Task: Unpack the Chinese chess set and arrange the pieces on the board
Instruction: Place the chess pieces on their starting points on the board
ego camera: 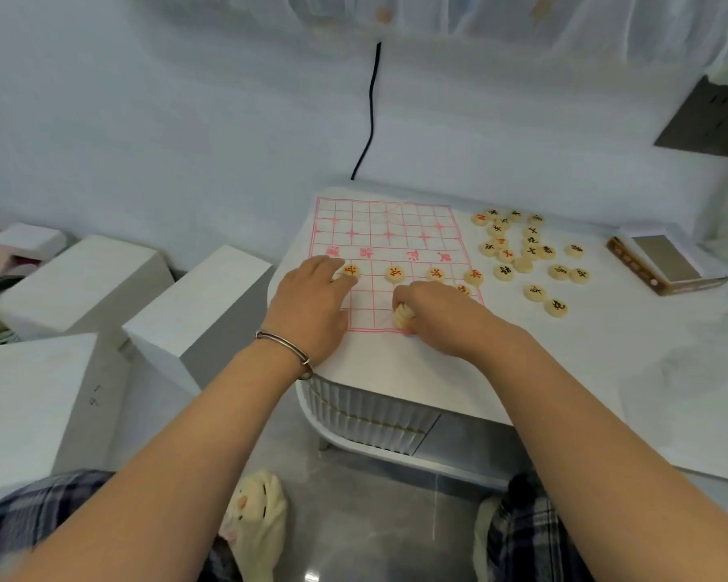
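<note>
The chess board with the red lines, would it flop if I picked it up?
Probably floppy: the board looks like a thin creased sheet lying flat on the table. Likely very light, so a push could slide or wrinkle it and shift the pieces on it.

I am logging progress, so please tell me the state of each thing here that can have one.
board, spread flat on the table.
row of red pieces, on the board, faces up.
loose pieces, scattered on the table, off the board.
box, on the table; open or closed unclear.
left hand, straight fingers touching the leftmost red piece.
right hand, gripping a stack of pieces.
</note>
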